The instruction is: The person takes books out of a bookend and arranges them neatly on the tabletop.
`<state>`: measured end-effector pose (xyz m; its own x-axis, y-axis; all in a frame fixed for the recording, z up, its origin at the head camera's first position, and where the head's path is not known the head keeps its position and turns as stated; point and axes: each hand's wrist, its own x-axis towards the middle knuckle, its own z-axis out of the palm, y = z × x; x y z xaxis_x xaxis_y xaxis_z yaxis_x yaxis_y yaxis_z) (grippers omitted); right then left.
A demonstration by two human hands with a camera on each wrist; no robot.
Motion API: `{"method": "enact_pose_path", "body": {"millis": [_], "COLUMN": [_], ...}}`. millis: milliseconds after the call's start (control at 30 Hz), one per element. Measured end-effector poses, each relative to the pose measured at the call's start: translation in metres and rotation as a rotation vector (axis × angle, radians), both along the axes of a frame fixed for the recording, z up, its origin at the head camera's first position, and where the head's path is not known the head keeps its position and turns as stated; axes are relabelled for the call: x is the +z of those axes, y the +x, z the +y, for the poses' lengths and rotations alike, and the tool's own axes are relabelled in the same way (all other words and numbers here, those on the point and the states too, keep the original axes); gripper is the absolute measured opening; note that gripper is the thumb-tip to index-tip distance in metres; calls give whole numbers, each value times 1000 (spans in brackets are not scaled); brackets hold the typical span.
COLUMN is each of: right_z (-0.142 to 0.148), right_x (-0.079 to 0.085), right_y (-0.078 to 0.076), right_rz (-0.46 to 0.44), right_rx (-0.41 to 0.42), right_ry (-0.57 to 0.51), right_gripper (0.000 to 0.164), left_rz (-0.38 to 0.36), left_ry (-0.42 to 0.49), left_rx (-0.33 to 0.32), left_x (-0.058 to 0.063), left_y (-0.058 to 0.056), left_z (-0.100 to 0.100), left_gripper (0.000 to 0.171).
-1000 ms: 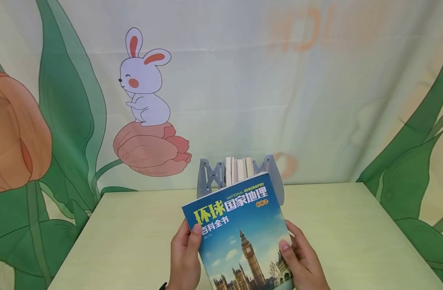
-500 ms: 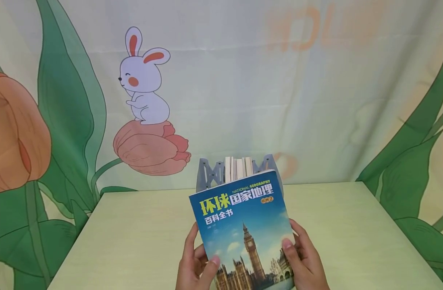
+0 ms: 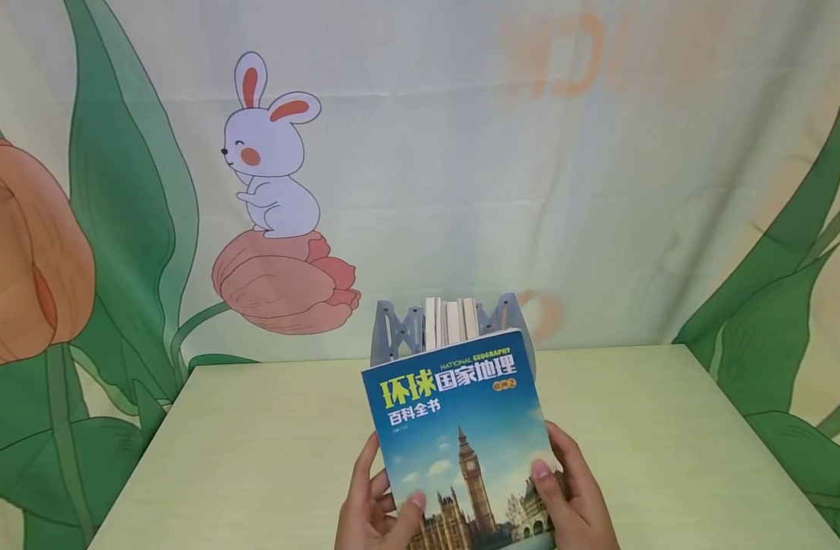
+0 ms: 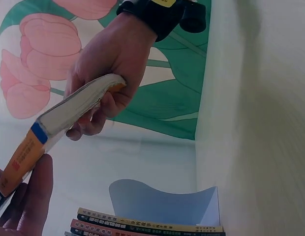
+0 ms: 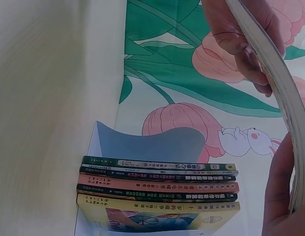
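Over the near middle of the table (image 3: 254, 443), blue geography book (image 3: 464, 405) is up in both hands, clock-tower cover facing the wearer, top edge sloping up to the right. Left hand (image 3: 374, 508) clamped on its left edge, thumb on the cover, fingers behind. Right hand (image 3: 576, 496) clamped on the right edge, same way. Just beyond, far side: blue-grey book rack (image 5: 157, 142) with a row of books (image 3: 450, 321) upright. Behind that, curtain (image 3: 426, 153) with a rabbit print.
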<state>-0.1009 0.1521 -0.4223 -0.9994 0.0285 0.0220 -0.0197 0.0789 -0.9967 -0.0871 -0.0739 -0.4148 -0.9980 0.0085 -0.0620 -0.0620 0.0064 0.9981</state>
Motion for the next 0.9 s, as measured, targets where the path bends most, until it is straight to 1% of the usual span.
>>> {"method": "enact_pose_path", "body": {"millis": [167, 233, 400, 500, 600, 733, 900], "right_z": [0, 0, -1, -2, -2, 0, 5], "right_x": [1, 2, 6, 7, 7, 6, 2], "right_y": [1, 1, 0, -1, -1, -1, -3], "right_rz": [-11, -27, -71, -88, -119, -152, -175], "right_rx": [14, 7, -24, -32, -36, -20, 9], "right_ry": [-23, -24, -9, -1, 12, 28, 60], "right_gripper": [42, 43, 52, 59, 66, 73, 79], "left_rz": [-15, -18, -18, -16, -17, -32, -50], "left_ry": [1, -1, -14, -18, -8, 10, -4], "left_rx": [9, 12, 27, 25, 16, 1, -45], "left_x": [0, 1, 0, -2, -4, -6, -10], "left_y": [-2, -3, -3, -3, -3, -4, -4], "left_z": [-2, -3, -7, -9, -11, -13, -14], "left_gripper": [83, 83, 83, 83, 84, 86, 87]}}
